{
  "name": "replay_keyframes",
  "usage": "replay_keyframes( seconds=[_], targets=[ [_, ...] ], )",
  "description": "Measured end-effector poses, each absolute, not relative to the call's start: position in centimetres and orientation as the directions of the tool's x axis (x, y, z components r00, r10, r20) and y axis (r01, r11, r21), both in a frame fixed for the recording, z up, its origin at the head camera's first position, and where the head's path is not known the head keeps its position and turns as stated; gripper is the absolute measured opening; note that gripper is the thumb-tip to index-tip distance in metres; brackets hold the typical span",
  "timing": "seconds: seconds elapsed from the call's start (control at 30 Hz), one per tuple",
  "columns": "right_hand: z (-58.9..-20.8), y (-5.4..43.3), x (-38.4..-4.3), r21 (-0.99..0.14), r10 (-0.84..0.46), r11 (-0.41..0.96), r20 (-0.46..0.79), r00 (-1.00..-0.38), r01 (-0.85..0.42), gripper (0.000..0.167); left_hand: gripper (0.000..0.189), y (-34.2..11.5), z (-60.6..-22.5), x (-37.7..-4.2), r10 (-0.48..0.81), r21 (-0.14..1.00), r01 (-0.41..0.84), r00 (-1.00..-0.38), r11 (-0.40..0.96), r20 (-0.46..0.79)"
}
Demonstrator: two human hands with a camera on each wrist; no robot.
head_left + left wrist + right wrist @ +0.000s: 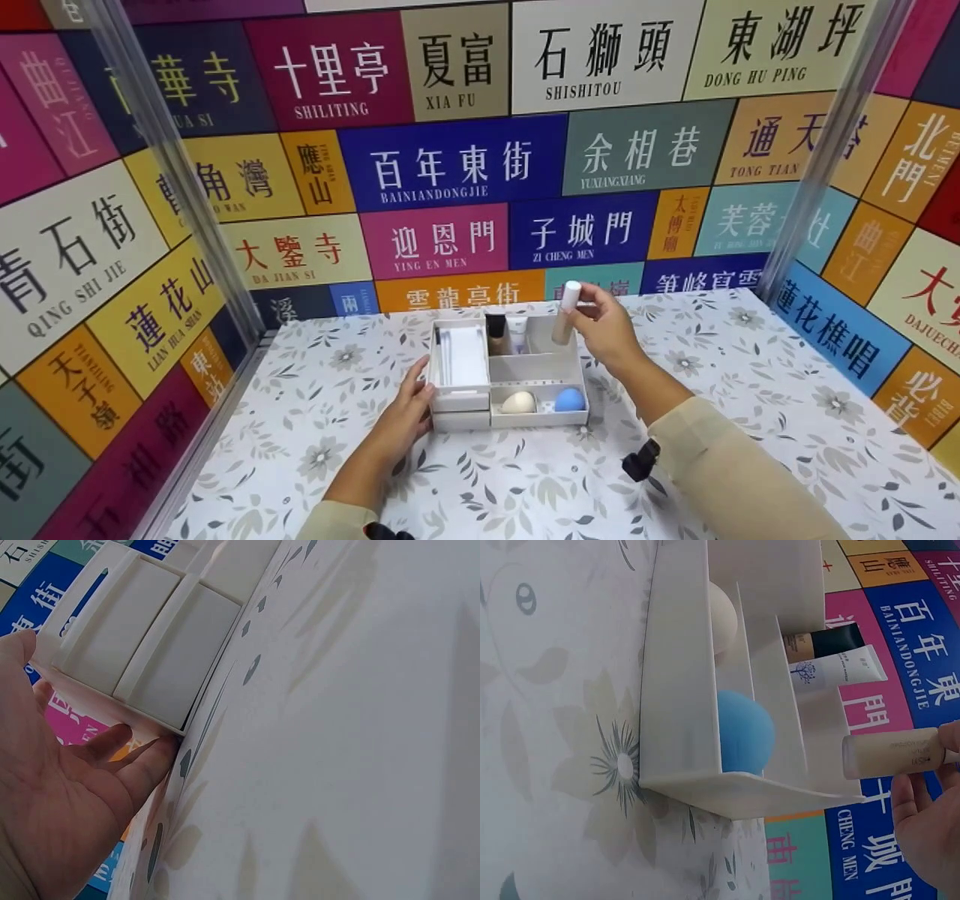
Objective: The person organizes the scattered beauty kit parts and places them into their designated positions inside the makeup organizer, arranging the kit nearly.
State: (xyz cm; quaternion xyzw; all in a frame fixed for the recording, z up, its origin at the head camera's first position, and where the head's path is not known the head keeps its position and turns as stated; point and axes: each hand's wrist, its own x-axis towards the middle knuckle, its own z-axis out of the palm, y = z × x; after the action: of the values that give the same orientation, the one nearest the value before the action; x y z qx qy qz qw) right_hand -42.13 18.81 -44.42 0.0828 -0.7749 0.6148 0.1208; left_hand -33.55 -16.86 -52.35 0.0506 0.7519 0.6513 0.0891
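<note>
A white desk organizer (461,401) stands on the table. My left hand (405,409) rests against its left side; the left wrist view shows the fingers (154,765) touching the wall beside two drawers (184,652). Over the back right compartment, my right hand (609,334) pinches a beige foundation bottle (896,751) with a white cap (572,291). The bottle is nearly upright, its lower end at the rear compartment. A black-capped tube (825,641) and a white tube (840,669) stand in the back. A cream makeup sponge (519,403) and a blue one (569,400) sit in the front compartment.
White cotton pads or sheets (466,356) and thin sticks (442,356) lie in the organizer's left top tray. A floral cloth (322,450) covers the table. Panels with colorful printed signs (450,169) rise behind and on both sides.
</note>
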Motion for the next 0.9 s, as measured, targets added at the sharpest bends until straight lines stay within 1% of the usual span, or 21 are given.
replay_keyframes(
  seconds=[0.2, 0.4, 0.57, 0.73, 0.9],
  targets=[
    [-44.9, 17.9, -43.2, -0.923, -0.005, 0.249, 0.303, -0.953, -0.294, 0.052, 0.06, -16.8, -52.3, -33.6, 0.181, 0.987, -0.066, -0.979, 0.147, -0.093],
    [-45.6, 17.7, -43.8, -0.917, 0.029, 0.287, 0.296, -0.955, -0.275, 0.044, 0.06, -16.8, -52.2, -33.6, 0.172, 0.984, -0.079, -0.979, 0.162, -0.107],
    [-45.9, 17.4, -43.9, -0.928, 0.027, 0.284, 0.258, -0.966, -0.24, 0.044, 0.059, -16.8, -52.1, -33.5, 0.163, 0.983, -0.087, -0.98, 0.164, -0.114],
    [-46.2, 17.2, -43.8, -0.921, 0.028, 0.345, 0.206, -0.978, -0.184, 0.044, 0.059, -16.9, -52.2, -33.4, 0.172, 0.984, -0.075, -0.98, 0.161, -0.103],
    [-46.1, 17.2, -43.5, -0.898, 0.032, 0.406, 0.2, -0.979, -0.17, 0.046, 0.06, -16.8, -52.2, -33.3, 0.18, 0.986, -0.055, -0.98, 0.157, -0.083]
  ],
)
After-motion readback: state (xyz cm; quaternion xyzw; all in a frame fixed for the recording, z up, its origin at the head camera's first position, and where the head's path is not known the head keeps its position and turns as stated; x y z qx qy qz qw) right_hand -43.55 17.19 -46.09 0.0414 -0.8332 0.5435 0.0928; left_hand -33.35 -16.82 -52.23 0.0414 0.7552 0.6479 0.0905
